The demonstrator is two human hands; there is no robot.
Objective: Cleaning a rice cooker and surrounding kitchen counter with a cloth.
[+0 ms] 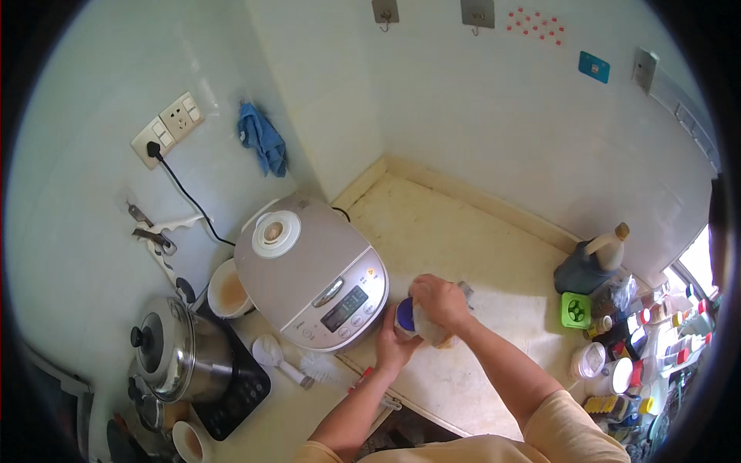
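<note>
My left hand point(393, 341) grips a small pale container with a blue-purple part point(407, 314), just right of the rice cooker point(307, 260). Against the container, my right hand point(438, 301) holds a whitish crumpled wrap point(429, 331), perhaps a cloth or a bag. A greyish end of something point(466, 292) sticks out beyond my right hand; I cannot tell if it belongs to the wrap. My fingers hide much of the container. The rice cooker has its lid down and its display lit.
At left, a lidded steel pot point(179, 353) stands on a black induction cooktop point(243, 393). Near the cooker lie a white-handled brush point(278, 359) and a white bowl point(227, 289). Several bottles and jars crowd the right side, with a large jug point(584, 269) and a green box point(575, 311).
</note>
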